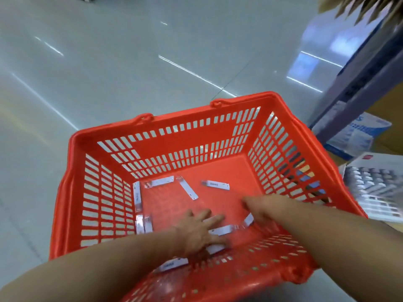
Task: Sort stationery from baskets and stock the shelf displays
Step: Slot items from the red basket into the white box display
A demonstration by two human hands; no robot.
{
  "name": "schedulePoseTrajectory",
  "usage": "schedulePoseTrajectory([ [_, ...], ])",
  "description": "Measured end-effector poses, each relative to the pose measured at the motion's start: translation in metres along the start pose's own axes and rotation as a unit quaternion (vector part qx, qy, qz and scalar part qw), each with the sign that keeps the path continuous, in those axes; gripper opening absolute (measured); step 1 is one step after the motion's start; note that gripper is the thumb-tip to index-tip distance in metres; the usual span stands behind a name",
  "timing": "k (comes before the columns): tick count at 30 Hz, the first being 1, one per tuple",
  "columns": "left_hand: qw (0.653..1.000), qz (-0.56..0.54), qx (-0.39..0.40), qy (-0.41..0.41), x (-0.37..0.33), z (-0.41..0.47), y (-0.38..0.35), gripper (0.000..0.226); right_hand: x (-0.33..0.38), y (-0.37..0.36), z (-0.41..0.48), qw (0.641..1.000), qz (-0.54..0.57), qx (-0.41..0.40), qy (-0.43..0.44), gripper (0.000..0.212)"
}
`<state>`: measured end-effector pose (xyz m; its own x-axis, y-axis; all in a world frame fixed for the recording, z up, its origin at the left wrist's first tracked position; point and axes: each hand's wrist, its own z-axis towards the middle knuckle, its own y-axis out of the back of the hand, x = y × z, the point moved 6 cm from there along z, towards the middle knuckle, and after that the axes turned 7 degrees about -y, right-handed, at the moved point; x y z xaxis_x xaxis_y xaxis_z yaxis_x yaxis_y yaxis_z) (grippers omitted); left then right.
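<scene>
Fingers (214, 220) of the left hand (199, 231) are spread and nearly straight, laid flat on the bottom of the red basket (174, 122); nothing is gripped. A white packet (224, 229) is partly covered by them, and a second packet (214, 249) lies at the thumb side, partly hidden under the hand.

The right hand (260, 209) is reached in beside the basket's right wall, with one finger pointed toward the middle. The rest is blurred, so whether anything is pinched cannot be told. A tilted packet (248, 222) is seen just beside this hand; contact is unclear.

More loose packets (214, 184) are scattered over the basket bottom: three toward the far wall, some along the left wall, one against the near wall below the left forearm. Print on them is too small to read. Both forearms cross the near rim, and part of the bottom is hidden by them.

The basket is set on a glossy grey floor (109, 62). At the right, a grey shelf frame (359, 83) is seen, with a blue-and-white box (357, 131) below it and a box printed with grey keys (375, 184) just beside the basket's right wall. Something brown and blurred (359, 7) is seen at the top right corner.
</scene>
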<state>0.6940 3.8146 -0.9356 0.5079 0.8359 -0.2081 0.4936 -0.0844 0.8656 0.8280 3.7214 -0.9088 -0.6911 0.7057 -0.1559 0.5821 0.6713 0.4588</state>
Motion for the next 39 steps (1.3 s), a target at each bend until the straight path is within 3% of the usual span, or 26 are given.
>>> schedulePoseTrajectory([
  [3,1.0,-0.015,-0.007,0.016,0.008,0.002,0.0,0.051,0.009,0.005,0.008,0.992,-0.07,-0.091,0.06,0.034],
  [8,0.989,-0.072,-0.035,0.128,0.047,-0.009,0.002,0.043,0.028,0.017,0.028,0.971,-0.15,-0.138,0.125,0.029],
  [12,0.963,-0.136,-0.073,0.219,0.06,-0.009,-0.004,0.081,0.027,0.031,0.038,0.972,-0.083,-0.191,0.112,0.025],
  [14,0.95,-0.158,-0.082,0.258,0.062,-0.007,-0.005,0.088,0.026,0.033,0.041,0.973,-0.046,-0.203,0.102,0.025],
  [19,0.93,-0.194,-0.102,0.296,0.068,-0.009,-0.008,0.084,0.018,0.028,0.044,0.979,-0.001,-0.191,0.072,0.033],
  [25,0.945,-0.134,-0.123,0.27,0.074,-0.013,0.001,0.049,0.013,0.054,0.051,0.932,0.208,-0.283,0.09,0.03],
  [31,0.937,-0.186,-0.136,0.263,0.089,-0.02,0.023,0.052,0.041,0.059,0.064,0.922,0.247,-0.28,0.098,0.055],
  [33,0.912,-0.224,-0.179,0.292,0.104,-0.029,0.025,0.054,0.046,0.057,0.067,0.92,0.248,-0.286,0.104,0.055],
  [36,0.834,-0.303,-0.267,0.376,0.127,-0.049,0.017,0.033,0.048,0.06,0.071,0.922,0.259,-0.275,0.084,0.052],
  [39,0.773,-0.324,-0.298,0.456,0.139,-0.06,0.009,0.016,0.05,0.062,0.068,0.945,0.208,-0.248,0.05,0.032],
])
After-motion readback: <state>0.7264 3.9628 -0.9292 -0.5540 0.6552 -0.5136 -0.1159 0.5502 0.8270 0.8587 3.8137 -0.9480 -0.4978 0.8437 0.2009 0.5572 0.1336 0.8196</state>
